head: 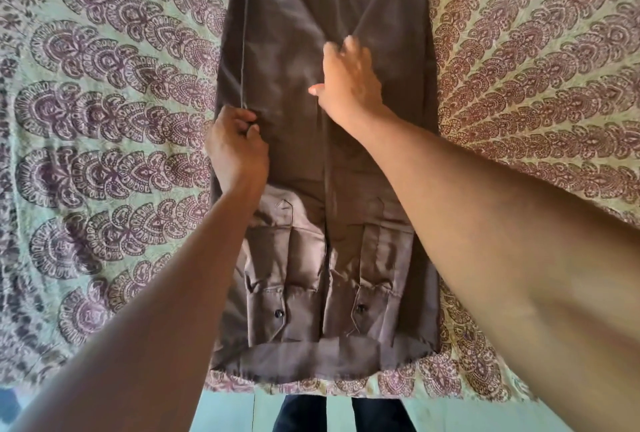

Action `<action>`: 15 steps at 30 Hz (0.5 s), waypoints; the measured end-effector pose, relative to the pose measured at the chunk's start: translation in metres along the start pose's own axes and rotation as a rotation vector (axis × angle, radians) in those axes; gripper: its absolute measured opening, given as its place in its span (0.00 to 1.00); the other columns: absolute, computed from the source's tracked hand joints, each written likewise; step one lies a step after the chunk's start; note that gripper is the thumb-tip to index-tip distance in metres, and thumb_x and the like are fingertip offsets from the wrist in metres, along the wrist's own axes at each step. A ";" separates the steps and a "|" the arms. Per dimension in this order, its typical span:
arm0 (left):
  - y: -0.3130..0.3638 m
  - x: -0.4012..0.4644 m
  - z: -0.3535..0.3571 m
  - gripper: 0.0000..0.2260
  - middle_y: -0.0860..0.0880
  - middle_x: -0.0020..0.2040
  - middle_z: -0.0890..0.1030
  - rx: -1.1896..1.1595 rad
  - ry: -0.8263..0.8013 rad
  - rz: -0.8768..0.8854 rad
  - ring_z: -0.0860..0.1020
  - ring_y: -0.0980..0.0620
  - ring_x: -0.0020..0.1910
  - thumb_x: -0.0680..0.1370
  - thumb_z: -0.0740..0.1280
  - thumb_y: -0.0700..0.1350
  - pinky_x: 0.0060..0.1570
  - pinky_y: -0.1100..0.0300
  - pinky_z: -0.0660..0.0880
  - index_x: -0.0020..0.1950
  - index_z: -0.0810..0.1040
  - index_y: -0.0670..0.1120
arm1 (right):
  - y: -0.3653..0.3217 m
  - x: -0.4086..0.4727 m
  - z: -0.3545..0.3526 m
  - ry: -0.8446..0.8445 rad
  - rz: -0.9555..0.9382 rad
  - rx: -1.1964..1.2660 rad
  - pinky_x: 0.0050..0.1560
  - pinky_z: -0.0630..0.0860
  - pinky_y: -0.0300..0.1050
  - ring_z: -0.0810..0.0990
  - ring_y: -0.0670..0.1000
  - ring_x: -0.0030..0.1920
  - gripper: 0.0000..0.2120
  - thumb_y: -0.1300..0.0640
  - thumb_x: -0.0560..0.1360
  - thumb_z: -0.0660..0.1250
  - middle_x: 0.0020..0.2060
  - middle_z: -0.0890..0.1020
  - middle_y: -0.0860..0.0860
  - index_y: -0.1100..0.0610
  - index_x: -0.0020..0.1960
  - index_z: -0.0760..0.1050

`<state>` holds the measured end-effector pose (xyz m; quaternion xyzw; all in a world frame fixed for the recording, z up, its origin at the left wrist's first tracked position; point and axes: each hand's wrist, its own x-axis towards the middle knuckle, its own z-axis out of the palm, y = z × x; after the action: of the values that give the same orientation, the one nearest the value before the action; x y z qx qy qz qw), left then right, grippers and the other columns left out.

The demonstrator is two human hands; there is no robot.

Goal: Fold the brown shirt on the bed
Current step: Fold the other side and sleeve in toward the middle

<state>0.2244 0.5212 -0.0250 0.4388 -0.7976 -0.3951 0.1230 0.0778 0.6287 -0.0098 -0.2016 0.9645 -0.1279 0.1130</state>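
Note:
The brown shirt (294, 50) lies lengthwise on the bed, folded into a long narrow strip, with both sleeves laid down the middle and their buttoned cuffs near the front hem. My left hand (237, 147) grips the shirt's left edge about halfway along, fingers curled round the cloth. My right hand (348, 79) lies on the middle of the shirt, over the right sleeve, fingers spread; its fingertips are partly hidden in a crease of the cloth.
The bed (104, 119) is covered by a pale green sheet with maroon peacock-feather print, open on both sides of the shirt. The bed's front edge runs along the bottom, with teal floor (225, 411) and my dark trousers (304, 414) below it.

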 end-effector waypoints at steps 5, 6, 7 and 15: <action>-0.009 0.003 -0.001 0.08 0.44 0.53 0.80 0.052 -0.020 0.168 0.73 0.51 0.49 0.78 0.66 0.35 0.50 0.67 0.65 0.53 0.82 0.44 | -0.001 0.022 -0.001 -0.016 0.106 0.060 0.64 0.73 0.55 0.68 0.60 0.72 0.18 0.50 0.80 0.70 0.70 0.70 0.57 0.58 0.66 0.74; -0.011 0.002 -0.001 0.08 0.43 0.55 0.80 0.049 -0.022 0.172 0.72 0.52 0.50 0.78 0.66 0.35 0.50 0.71 0.64 0.54 0.82 0.43 | -0.002 0.025 -0.001 -0.028 0.122 0.063 0.64 0.73 0.55 0.68 0.60 0.72 0.16 0.51 0.80 0.70 0.70 0.70 0.57 0.58 0.65 0.75; -0.011 0.000 -0.002 0.08 0.42 0.56 0.79 0.039 -0.017 0.178 0.70 0.53 0.50 0.79 0.66 0.36 0.50 0.75 0.63 0.55 0.82 0.42 | -0.003 0.027 0.000 -0.035 0.132 0.051 0.65 0.72 0.56 0.68 0.60 0.72 0.15 0.51 0.81 0.69 0.70 0.70 0.57 0.57 0.64 0.76; -0.030 -0.019 -0.004 0.22 0.42 0.71 0.73 0.078 -0.082 0.335 0.73 0.44 0.70 0.81 0.64 0.42 0.72 0.47 0.69 0.76 0.72 0.42 | -0.001 0.023 0.002 0.038 0.124 -0.086 0.63 0.65 0.61 0.69 0.59 0.69 0.11 0.55 0.81 0.67 0.67 0.71 0.55 0.54 0.62 0.75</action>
<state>0.2556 0.5253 -0.0415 0.2877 -0.8786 -0.3554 0.1375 0.0583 0.6179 -0.0152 -0.1436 0.9817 -0.0829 0.0935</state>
